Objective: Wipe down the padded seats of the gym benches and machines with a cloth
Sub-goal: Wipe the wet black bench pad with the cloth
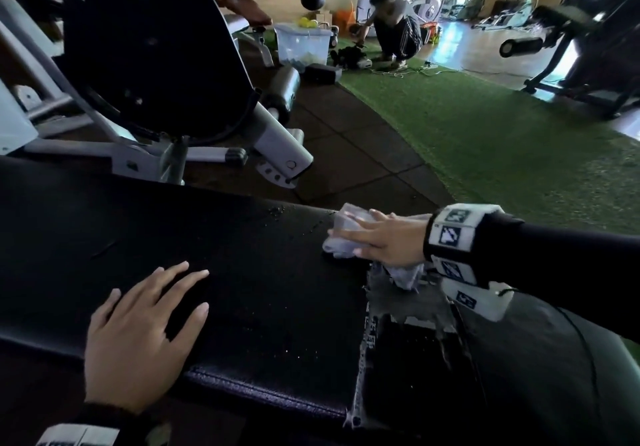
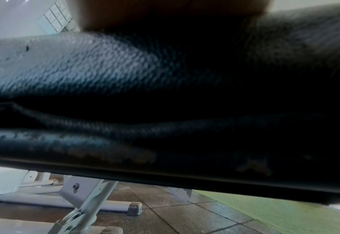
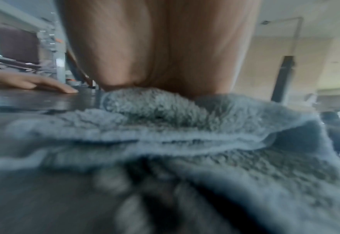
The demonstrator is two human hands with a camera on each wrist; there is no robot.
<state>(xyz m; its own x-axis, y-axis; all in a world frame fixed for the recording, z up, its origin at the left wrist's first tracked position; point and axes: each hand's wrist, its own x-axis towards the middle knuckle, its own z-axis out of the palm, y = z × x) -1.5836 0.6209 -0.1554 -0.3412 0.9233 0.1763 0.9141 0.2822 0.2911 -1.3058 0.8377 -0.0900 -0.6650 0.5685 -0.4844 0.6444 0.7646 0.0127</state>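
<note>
The left hand (image 1: 138, 338) is laid flat, fingers spread, on the near left of the padded surface (image 1: 263, 293), holding nothing. At its far right edge, the soft, light grey cloth (image 1: 343, 234), likely easily bunched, is pressed under the right hand (image 1: 384, 241), fingers straight.

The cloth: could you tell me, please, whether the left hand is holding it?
No, the left hand rests flat on the bench pad, while the right hand presses the cloth.
</note>
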